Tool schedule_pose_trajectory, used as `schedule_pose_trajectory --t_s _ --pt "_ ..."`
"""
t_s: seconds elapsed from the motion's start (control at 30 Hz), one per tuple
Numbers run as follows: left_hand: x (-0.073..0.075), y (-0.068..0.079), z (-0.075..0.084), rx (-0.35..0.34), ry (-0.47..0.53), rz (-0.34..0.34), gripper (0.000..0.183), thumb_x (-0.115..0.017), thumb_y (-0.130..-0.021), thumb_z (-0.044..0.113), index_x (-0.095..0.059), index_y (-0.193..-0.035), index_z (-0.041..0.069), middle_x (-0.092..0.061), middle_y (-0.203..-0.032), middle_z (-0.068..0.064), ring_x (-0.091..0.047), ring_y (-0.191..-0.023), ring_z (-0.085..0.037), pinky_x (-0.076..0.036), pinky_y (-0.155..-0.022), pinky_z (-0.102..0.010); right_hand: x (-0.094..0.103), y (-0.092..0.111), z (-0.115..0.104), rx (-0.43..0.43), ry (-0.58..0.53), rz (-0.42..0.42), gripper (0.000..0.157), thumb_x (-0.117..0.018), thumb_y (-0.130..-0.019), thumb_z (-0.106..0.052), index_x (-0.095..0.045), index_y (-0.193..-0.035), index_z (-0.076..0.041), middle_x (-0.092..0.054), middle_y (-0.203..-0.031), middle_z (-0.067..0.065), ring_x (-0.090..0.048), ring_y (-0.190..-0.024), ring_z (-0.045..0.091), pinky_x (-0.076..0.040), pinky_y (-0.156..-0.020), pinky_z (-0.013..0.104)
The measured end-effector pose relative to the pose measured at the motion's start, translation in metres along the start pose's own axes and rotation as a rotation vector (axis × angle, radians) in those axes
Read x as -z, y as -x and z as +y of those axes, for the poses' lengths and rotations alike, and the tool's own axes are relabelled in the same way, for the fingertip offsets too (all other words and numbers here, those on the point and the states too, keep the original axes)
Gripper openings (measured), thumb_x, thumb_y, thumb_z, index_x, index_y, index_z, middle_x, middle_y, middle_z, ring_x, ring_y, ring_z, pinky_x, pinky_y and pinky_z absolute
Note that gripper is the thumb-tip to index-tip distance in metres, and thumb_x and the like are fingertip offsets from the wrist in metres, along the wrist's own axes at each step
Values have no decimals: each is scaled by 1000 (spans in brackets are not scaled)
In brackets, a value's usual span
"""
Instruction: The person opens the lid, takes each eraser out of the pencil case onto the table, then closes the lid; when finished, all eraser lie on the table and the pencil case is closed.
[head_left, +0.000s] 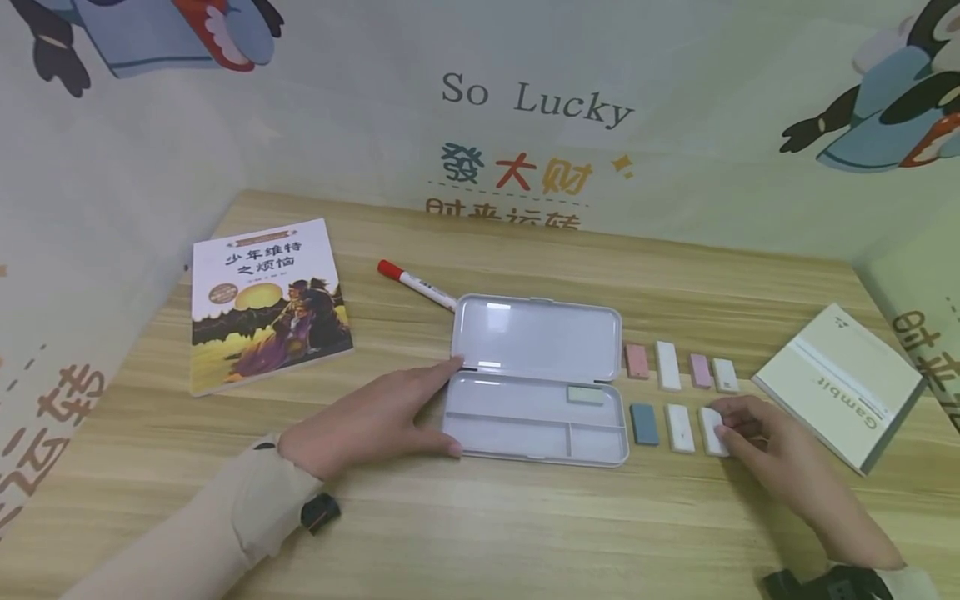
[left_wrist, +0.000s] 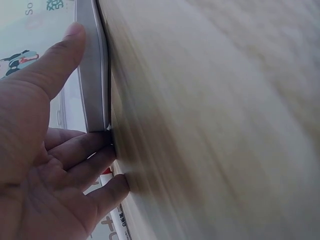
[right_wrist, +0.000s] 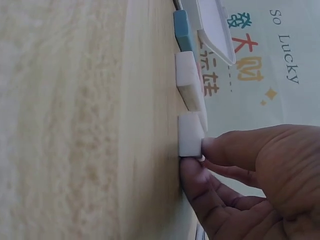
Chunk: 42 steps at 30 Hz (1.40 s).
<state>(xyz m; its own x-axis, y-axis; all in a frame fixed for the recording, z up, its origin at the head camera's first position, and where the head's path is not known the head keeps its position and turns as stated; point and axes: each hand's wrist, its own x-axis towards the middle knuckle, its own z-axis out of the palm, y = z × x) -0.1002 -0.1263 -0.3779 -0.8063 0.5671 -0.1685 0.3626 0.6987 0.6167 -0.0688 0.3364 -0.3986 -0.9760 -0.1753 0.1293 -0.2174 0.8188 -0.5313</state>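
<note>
An open white pencil case (head_left: pixel 510 435) lies on the table, its lid tilted back. A pale green eraser (head_left: pixel 583 394) sits at the right end of its rear compartment. My left hand (head_left: pixel 367 421) holds the case's left end, thumb at the near corner and fingers near the hinge; in the left wrist view the thumb (left_wrist: pixel 70 45) touches the case wall. My right hand (head_left: pixel 772 446) pinches a white eraser (right_wrist: pixel 190 134) between thumb and fingers, low at the tabletop. Beside it are another white eraser (head_left: pixel 680 428) and a blue eraser (head_left: pixel 644 424).
Behind them lie a pink eraser (head_left: pixel 637 362), a tall white eraser (head_left: pixel 667 365), a purple eraser (head_left: pixel 701 371) and a small white eraser (head_left: pixel 725 375). A cream booklet (head_left: pixel 840 383) is at right, an illustrated book (head_left: pixel 270 304) at left. A red-capped marker (head_left: pixel 416 283) lies behind the case.
</note>
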Motion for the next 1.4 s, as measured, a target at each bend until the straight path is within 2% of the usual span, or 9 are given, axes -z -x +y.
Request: schedule_pose_trajectory --t_s 0.3,0.47,0.63,0.77,0.87,0.97,1.1,1.23,1.4 --pt "0 -1 0 -1 -8 4 107 -84 -86 47 -27 -166 4 -45 -163 -21 -48 -150 -36 -41 -126 -51 3 -9 -19 51 70 85 22 -73 -93 2 -70 -115 4 -70 -102 17 -45 -90 -21 -54 -69 8" --pt "1 1 0 14 2 -3 109 -86 -85 44 -26 -166 4 -43 -165 -20 -46 -151 -35 -40 -126 -50 -9 -19 -46 283 61 113 25 -77 -88 6 -73 -111 -4 -74 -105 7 -62 -93 -5 -56 -78 9" --pt "0 1 -2 15 1 2 108 -86 -85 44 -26 -166 5 -43 -165 -19 -46 -151 -35 -40 -126 -51 -26 -29 -73 498 26 47 31 -79 -85 6 -74 -112 -8 -76 -110 1 -70 -95 14 -54 -88 9" --pt "-1 1 -3 -2 -8 9 106 -84 -86 46 -27 -166 5 -46 -163 -20 -49 -149 -35 -42 -125 -51 -38 -38 -88 583 32 3 35 -78 -84 7 -74 -115 -8 -76 -116 5 -70 -105 22 -60 -92 26" --pt "-1 1 -3 -5 -12 11 106 -84 -86 46 -27 -166 5 -46 -163 -19 -49 -149 -35 -42 -125 -51 -43 -42 -96 581 74 -28 32 -78 -86 5 -74 -115 -7 -76 -115 7 -71 -107 25 -62 -93 43" --pt "-1 1 -2 3 -1 5 108 -85 -85 46 -26 -166 7 -44 -165 -18 -48 -151 -33 -41 -126 -49 -46 -44 -104 524 141 -76 25 -76 -91 0 -74 -115 -6 -75 -114 8 -71 -108 26 -62 -94 47" --pt "-1 1 -1 9 4 5 108 -85 -85 46 -26 -167 8 -43 -166 -17 -47 -151 -32 -40 -127 -48 -49 -46 -112 457 223 -127 25 -74 -94 -2 -73 -119 -5 -73 -111 8 -70 -105 24 -63 -92 44" --pt "-1 1 0 14 4 2 108 -85 -85 46 -25 -167 9 -43 -165 -16 -47 -151 -32 -40 -127 -48 -53 -49 -116 455 271 -152 29 -75 -92 3 -73 -120 -2 -69 -104 7 -66 -96 18 -63 -82 36" --pt "0 1 -1 18 6 -1 108 -84 -86 47 -24 -167 9 -43 -166 -17 -46 -152 -32 -39 -127 -48 -52 -53 -120 436 259 -201 27 -75 -91 5 -76 -117 -1 -67 -100 5 -61 -89 11 -60 -74 28"
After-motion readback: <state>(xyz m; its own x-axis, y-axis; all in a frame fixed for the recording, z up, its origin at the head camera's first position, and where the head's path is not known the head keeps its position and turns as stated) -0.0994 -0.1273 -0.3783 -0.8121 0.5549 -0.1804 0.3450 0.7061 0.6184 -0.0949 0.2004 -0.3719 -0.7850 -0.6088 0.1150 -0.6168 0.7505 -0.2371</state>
